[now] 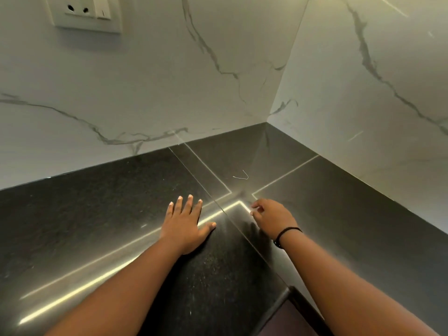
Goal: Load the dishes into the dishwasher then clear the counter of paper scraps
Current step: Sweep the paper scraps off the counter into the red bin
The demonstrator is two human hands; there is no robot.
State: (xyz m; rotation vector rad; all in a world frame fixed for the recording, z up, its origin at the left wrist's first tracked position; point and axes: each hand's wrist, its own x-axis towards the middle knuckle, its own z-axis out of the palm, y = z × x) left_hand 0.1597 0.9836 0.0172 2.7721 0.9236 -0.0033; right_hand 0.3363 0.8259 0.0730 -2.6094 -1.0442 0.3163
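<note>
A thin white scrap point(241, 176), curled like a bit of thread, is lying on the black counter point(97, 204) toward its back corner, just beyond where the seams cross; whether it is paper you cannot tell from here. Your right hand point(271, 218) is hovering just in front of it, near the seam crossing, apart from the scrap; its fingers are curling inward with the fingertips point(253, 206) close together, and whether they are pinching anything is too small to tell. Your left hand point(185, 225) is lying flat on the counter, palm down, fingers straight and spread, thumb out to the side, holding nothing; it is sitting just left of the long seam, well apart from the scrap. A black band point(286, 235) is circling your right wrist. Marble walls point(145, 81) are meeting behind the corner; a white socket point(83, 13) is sitting high on the left wall.
</note>
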